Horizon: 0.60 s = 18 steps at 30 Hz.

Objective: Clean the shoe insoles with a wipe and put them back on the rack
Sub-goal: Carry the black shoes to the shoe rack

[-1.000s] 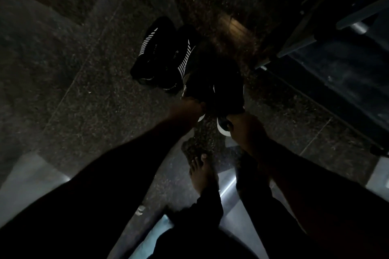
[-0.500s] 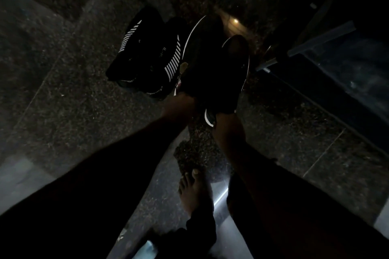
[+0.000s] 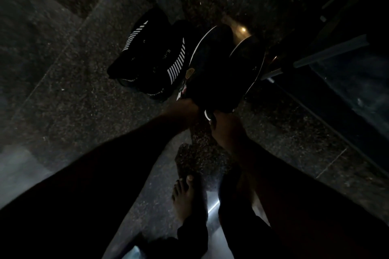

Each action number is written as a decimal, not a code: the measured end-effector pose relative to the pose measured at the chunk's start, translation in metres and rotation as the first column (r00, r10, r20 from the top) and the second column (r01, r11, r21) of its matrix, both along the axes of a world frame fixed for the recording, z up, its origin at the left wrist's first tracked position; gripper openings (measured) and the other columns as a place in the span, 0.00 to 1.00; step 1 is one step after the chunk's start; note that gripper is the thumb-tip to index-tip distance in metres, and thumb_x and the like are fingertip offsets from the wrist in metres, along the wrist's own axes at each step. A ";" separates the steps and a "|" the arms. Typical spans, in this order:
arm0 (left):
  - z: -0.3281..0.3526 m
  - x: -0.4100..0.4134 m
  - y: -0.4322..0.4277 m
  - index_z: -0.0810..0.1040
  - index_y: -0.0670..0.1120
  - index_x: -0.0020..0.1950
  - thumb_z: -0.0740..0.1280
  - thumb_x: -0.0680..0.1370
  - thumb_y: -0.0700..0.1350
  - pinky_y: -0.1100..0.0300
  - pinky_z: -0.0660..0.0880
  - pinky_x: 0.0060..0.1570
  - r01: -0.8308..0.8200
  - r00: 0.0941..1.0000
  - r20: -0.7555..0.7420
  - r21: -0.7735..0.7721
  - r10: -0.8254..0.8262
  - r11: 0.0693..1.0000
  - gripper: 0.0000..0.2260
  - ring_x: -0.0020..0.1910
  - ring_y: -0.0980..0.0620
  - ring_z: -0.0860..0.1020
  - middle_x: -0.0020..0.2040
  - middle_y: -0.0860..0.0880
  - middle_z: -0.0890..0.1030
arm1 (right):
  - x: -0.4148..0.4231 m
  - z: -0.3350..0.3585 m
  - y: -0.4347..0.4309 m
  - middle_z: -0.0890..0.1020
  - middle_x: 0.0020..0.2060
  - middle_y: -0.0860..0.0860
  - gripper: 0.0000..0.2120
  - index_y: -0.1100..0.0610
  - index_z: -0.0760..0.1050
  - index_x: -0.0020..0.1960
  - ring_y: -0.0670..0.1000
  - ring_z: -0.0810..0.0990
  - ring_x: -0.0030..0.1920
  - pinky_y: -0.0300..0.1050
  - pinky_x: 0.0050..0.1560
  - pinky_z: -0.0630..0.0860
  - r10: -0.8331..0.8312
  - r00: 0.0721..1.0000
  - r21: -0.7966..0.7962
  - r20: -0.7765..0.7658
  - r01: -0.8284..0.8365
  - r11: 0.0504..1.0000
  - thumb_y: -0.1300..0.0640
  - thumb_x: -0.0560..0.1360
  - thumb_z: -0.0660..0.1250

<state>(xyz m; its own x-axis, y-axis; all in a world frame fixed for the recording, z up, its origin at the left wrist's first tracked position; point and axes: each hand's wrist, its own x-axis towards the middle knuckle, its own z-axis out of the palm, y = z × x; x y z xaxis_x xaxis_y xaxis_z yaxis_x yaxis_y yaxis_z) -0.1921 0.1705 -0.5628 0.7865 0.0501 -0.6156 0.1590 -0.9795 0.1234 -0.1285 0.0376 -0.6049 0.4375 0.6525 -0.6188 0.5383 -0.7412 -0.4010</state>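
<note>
Both hands meet at mid-view: my left hand [image 3: 185, 109] and right hand [image 3: 226, 130] each grip the heel end of one of the dark white-edged shoes [image 3: 212, 69], which are held side by side. My fingers appear curled round the heels, but darkness hides their exact placement. The shoes' long axes run away from me, toes pointing forward and slightly right, heels toward my wrists. No insole shows, each presumably lying inside its shoe, and no wipe is visible.

The rack [image 3: 330, 53] stands forward and to the right, its pale bars near the toe of the right-hand shoe, so my right hand is the nearer one. Both forearms reach forward and down, converging at the heels with the wrists close together.

A second pair, the striped shoes [image 3: 147, 56], rests on the speckled floor [image 3: 63, 90] just left of the held pair. By my judgement, a return to the rack would run forward-right, roughly along the shoes' own axes, toes leading.
</note>
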 end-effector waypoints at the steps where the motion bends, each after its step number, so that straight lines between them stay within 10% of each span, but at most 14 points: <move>1: -0.006 -0.001 0.000 0.80 0.34 0.54 0.57 0.78 0.33 0.56 0.73 0.51 -0.065 0.994 -0.093 -0.003 0.064 0.998 0.13 0.55 0.42 0.80 0.55 0.38 0.80 | 0.001 0.000 -0.001 0.82 0.50 0.62 0.14 0.59 0.76 0.62 0.65 0.79 0.54 0.56 0.55 0.73 0.007 1.000 0.001 0.015 -0.007 1.000 0.56 0.79 0.61; 10: -0.002 0.006 -0.009 0.70 0.39 0.70 0.58 0.81 0.41 0.53 0.66 0.62 -0.264 0.950 -0.145 0.091 0.275 0.960 0.18 0.68 0.40 0.69 0.68 0.39 0.72 | 0.011 0.005 -0.004 0.81 0.54 0.59 0.14 0.58 0.74 0.61 0.62 0.78 0.58 0.55 0.57 0.74 0.150 0.988 0.016 -0.041 -0.149 0.989 0.55 0.77 0.64; 18: 0.034 0.019 -0.051 0.72 0.42 0.64 0.59 0.81 0.48 0.50 0.72 0.54 -0.311 0.950 0.020 0.105 0.311 0.945 0.15 0.65 0.43 0.71 0.64 0.44 0.76 | 0.021 0.051 -0.028 0.77 0.61 0.60 0.20 0.60 0.70 0.68 0.61 0.74 0.64 0.51 0.63 0.68 0.123 0.990 0.046 -0.074 -0.120 0.992 0.56 0.77 0.64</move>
